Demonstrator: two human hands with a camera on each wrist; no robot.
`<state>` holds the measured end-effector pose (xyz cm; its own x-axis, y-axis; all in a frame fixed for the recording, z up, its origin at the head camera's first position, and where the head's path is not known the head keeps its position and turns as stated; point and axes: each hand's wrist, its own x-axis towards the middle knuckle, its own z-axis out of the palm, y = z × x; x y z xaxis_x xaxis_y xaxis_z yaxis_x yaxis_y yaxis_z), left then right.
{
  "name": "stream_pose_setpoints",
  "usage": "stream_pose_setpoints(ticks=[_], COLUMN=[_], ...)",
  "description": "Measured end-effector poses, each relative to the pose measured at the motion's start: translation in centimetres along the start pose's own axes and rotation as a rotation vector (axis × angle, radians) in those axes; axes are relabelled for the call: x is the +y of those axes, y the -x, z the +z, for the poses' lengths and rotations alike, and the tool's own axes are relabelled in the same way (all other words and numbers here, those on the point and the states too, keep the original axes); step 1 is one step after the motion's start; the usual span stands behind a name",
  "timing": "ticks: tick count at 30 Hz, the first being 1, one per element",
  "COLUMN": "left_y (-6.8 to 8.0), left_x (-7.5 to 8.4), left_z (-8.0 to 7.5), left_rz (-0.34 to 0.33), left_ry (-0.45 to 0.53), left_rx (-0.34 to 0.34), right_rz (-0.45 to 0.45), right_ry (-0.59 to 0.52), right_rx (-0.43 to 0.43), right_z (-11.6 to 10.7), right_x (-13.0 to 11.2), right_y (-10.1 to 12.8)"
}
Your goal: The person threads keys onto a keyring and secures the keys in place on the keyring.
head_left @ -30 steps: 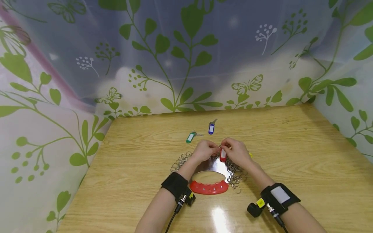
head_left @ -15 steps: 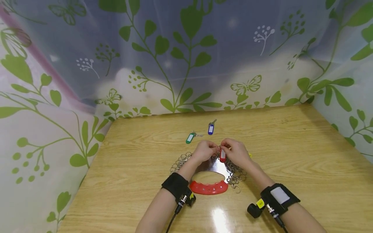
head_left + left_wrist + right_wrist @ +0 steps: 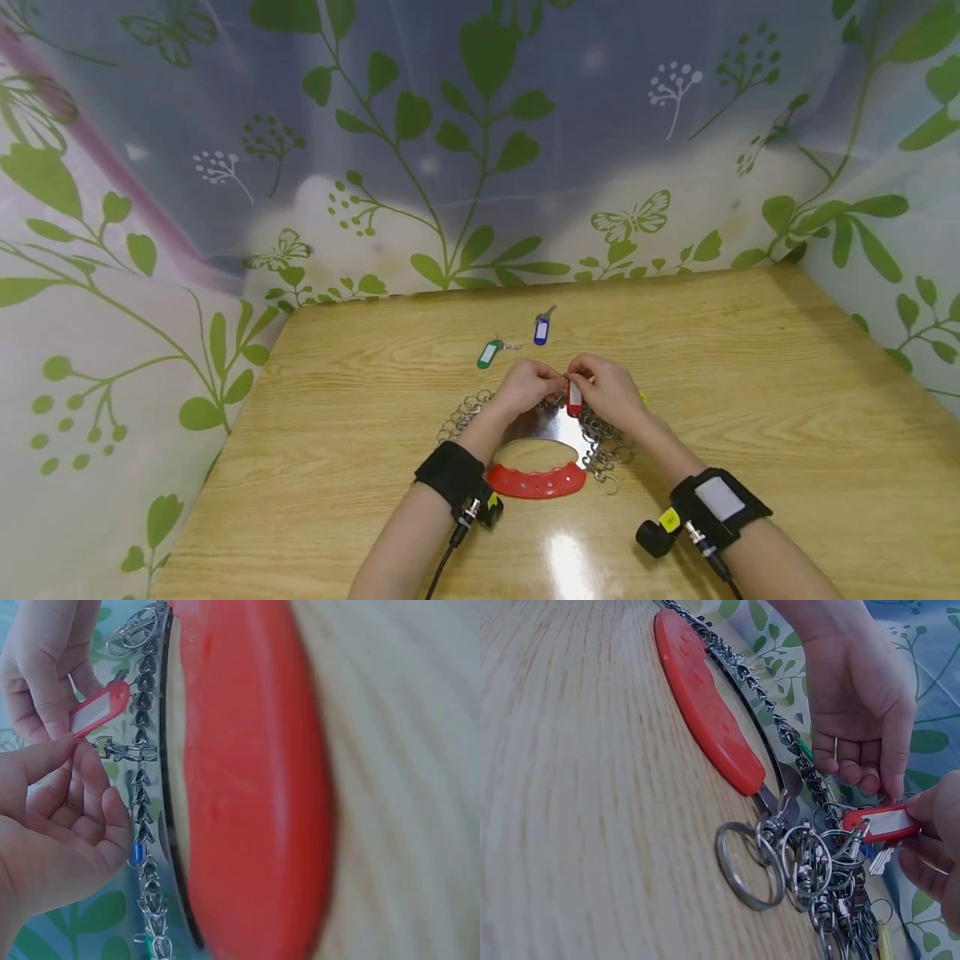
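Your hands are almost touching, fingertips to fingertips. Your right hand (image 3: 609,392) pinches the red tag (image 3: 574,398) between thumb and fingers; the tag sits at the gap between your two hands, with a key (image 3: 883,860) just below it. Your left hand (image 3: 528,387) has thumb and index pinched on a thin ring at the end of a swivel clasp (image 3: 124,751), mostly covered by your fingertips. I can't tell whether that ring is linked to the tag.

Below your hands, on your side, lies the metal plate (image 3: 543,425), with the red handle (image 3: 537,482) nearest you. Chained rings (image 3: 467,410) fan out past your left wrist, more under your right. Beyond your left hand: green tag (image 3: 487,354) with key, slightly left. Blue tag (image 3: 542,331) with key is farther out, ahead of your left fingertips. A yellow piece (image 3: 643,397) pokes out just right of your right hand, mostly hidden. Wooden table (image 3: 360,467) under everything.
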<state>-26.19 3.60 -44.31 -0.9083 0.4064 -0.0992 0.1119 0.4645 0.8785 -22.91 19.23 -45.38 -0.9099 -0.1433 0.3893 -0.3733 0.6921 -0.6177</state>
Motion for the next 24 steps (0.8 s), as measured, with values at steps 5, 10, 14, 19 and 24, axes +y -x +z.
stream_pose_setpoints(ticks=[5, 10, 14, 19, 24], left_y=[-0.08, -0.09, -0.05, -0.03, -0.12], left_x=[-0.03, -0.16, -0.15, -0.03, -0.03], left_z=[0.14, 0.36, 0.38, 0.33, 0.36], left_rz=[0.0, 0.0, -0.006, -0.012, -0.012], left_ry=[-0.032, -0.007, 0.001, 0.008, 0.009], left_rx=[-0.002, 0.014, 0.034, 0.051, 0.061], right_rz=[0.015, 0.021, 0.017, -0.002, -0.023], right_ry=[-0.013, -0.016, -0.015, -0.019, -0.014], right_rx=[-0.007, -0.007, 0.004, 0.015, 0.021], right_z=[-0.2, -0.24, -0.16, -0.11, -0.08], right_x=[0.0, -0.01, -0.03, 0.0, 0.07], right_y=[-0.02, 0.11, 0.14, 0.14, 0.17])
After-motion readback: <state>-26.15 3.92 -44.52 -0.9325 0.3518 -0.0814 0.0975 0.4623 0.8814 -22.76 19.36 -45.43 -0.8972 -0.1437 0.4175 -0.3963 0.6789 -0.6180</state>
